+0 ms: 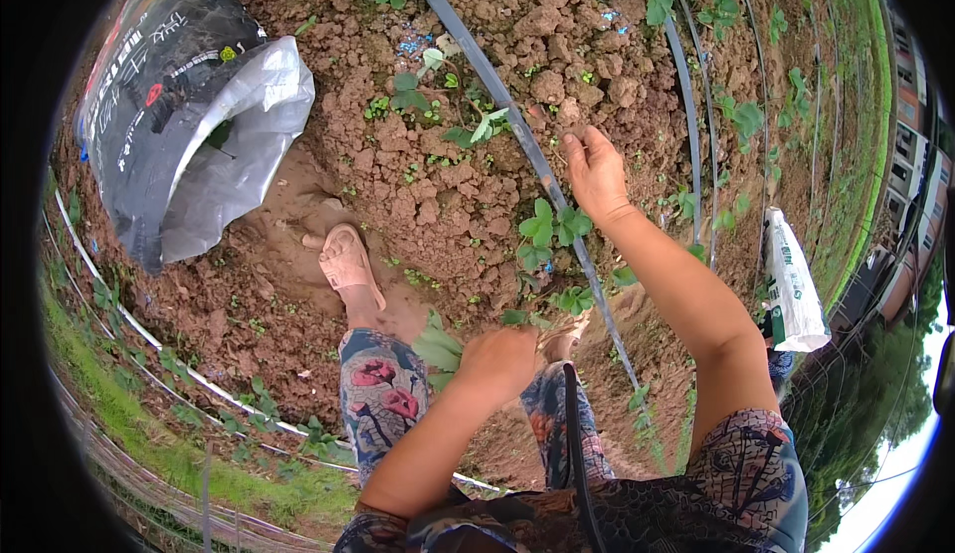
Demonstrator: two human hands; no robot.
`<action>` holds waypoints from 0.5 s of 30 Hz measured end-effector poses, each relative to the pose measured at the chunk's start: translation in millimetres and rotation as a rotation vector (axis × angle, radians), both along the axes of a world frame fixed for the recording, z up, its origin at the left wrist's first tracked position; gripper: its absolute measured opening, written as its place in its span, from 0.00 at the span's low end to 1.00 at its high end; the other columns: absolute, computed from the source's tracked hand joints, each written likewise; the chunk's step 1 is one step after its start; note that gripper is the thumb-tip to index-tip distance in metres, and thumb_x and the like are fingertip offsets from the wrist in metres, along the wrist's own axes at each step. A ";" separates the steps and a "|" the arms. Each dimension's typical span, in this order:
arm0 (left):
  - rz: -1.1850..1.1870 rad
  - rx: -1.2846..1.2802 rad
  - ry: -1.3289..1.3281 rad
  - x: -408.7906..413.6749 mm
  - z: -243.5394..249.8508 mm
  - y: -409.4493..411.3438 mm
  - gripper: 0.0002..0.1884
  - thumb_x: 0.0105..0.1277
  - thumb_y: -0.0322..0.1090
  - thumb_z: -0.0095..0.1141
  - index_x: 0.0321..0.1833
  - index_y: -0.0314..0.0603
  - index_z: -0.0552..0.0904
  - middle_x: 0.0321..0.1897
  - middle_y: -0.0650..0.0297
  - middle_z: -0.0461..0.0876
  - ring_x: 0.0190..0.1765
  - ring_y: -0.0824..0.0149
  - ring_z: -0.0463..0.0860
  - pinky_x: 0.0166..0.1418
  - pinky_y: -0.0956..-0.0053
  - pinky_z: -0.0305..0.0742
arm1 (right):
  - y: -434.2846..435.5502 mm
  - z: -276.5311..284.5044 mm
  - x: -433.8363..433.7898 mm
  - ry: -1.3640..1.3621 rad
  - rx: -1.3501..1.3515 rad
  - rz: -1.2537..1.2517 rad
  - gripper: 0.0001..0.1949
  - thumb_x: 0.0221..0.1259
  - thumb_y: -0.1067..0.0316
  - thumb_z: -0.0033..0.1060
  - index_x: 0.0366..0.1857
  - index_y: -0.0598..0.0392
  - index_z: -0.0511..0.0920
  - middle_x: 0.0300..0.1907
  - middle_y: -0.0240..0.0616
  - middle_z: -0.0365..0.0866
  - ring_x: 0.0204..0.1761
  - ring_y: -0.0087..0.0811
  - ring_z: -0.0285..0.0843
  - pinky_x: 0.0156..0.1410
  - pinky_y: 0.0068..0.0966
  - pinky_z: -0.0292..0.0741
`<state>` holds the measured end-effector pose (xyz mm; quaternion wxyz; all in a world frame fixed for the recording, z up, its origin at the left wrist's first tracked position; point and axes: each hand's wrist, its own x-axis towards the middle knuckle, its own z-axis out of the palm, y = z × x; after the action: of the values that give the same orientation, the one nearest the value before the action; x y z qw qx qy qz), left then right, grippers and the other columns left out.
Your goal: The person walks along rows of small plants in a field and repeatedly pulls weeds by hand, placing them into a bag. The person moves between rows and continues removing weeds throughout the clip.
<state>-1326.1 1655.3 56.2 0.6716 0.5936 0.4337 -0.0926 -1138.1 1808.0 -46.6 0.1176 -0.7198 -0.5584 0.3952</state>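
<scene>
My left hand (500,359) is closed around a bunch of strawberry leaves and stems (439,344), held low over my legs. My right hand (597,169) reaches over the clumped brown soil just right of a dark drip irrigation tape (515,116); its thumb and fingertips are pinched near the ground, and whether they hold anything small cannot be told. A strawberry plant (548,232) grows beside the tape below that hand. Another strawberry plant (477,124) stands left of the tape.
A large dark plastic sack (160,105) with a silvery inner side lies at the upper left, its mouth facing right. A white printed sack (792,292) is at the right. More drip tapes (690,116) run over the soil. My sandalled foot (351,262) stands on muddy ground.
</scene>
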 end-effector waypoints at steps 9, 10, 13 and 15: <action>0.024 0.028 0.037 24.4 -13.7 -18.5 0.13 0.65 0.41 0.52 0.40 0.37 0.77 0.28 0.46 0.82 0.35 0.43 0.82 0.42 0.49 0.75 | -38.8 -42.1 72.1 -0.407 -0.207 0.293 0.12 0.58 0.62 0.63 0.41 0.58 0.81 0.44 0.49 0.82 0.47 0.46 0.80 0.56 0.37 0.75; 0.014 0.028 0.036 26.1 -13.4 -18.6 0.13 0.64 0.41 0.52 0.40 0.37 0.77 0.28 0.46 0.82 0.35 0.43 0.82 0.42 0.48 0.75 | -39.1 -46.3 70.0 -0.381 -0.228 0.295 0.12 0.58 0.63 0.63 0.40 0.58 0.80 0.44 0.49 0.82 0.47 0.47 0.80 0.55 0.38 0.75; 0.009 0.009 0.044 28.3 -15.7 -24.1 0.12 0.63 0.39 0.53 0.40 0.37 0.77 0.28 0.46 0.83 0.35 0.44 0.83 0.42 0.48 0.75 | -29.0 -40.5 43.1 -0.257 -0.272 0.101 0.10 0.59 0.67 0.61 0.43 0.57 0.77 0.40 0.49 0.82 0.44 0.49 0.81 0.52 0.40 0.76; -0.042 0.008 0.033 23.8 -12.6 -19.7 0.12 0.62 0.32 0.46 0.43 0.33 0.78 0.30 0.48 0.84 0.37 0.47 0.85 0.42 0.52 0.78 | -14.4 -27.6 17.9 -0.110 -0.164 -0.024 0.12 0.60 0.67 0.60 0.46 0.56 0.76 0.39 0.48 0.82 0.42 0.50 0.81 0.50 0.41 0.76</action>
<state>-1302.3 1635.5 43.7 0.6599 0.6037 0.4323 -0.1148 -1120.1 1793.6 -74.1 0.0323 -0.7543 -0.5211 0.3980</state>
